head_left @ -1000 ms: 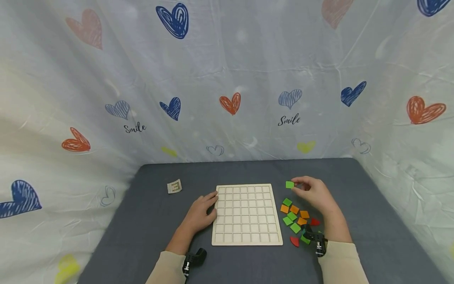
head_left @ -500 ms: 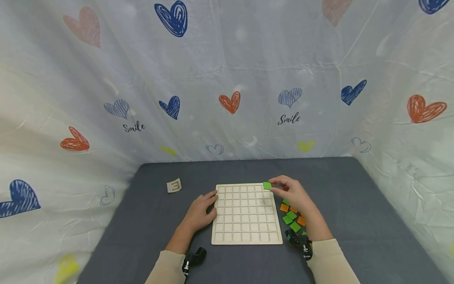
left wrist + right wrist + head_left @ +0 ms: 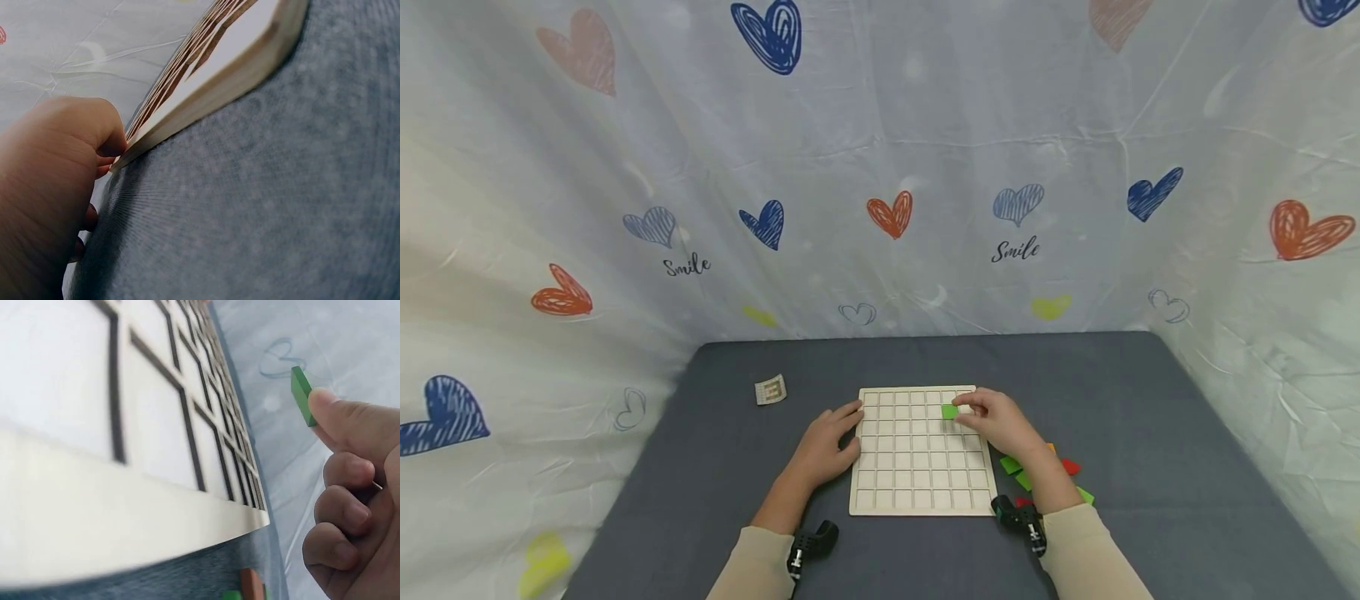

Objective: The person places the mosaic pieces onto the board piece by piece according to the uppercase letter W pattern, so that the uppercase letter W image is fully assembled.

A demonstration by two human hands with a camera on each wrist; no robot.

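Note:
A pale wooden grid board (image 3: 921,458) lies on the grey table. Over its upper right cells, the right hand (image 3: 1000,423) pinches a green square tile (image 3: 949,412) between thumb and fingertip. The right wrist view shows that tile (image 3: 302,397) held by its edge above the board (image 3: 156,512), the other fingers of the hand (image 3: 356,487) curled. At the board's left edge rests the left hand (image 3: 823,448), fingers extended and thumb touching the rim. In the left wrist view the hand (image 3: 62,169) touches the board's edge (image 3: 212,97).
Several green tiles (image 3: 1011,465) and red pieces (image 3: 1071,467) lie right of the board, partly hidden by the right forearm. A small printed paper-like piece (image 3: 771,390) is at the table's back left. A curtain with hearts (image 3: 890,214) hangs behind the table.
The right hand has carried the green tile leftward from beyond the board's right side to above its upper right cells. The left hand has stayed at the left edge.

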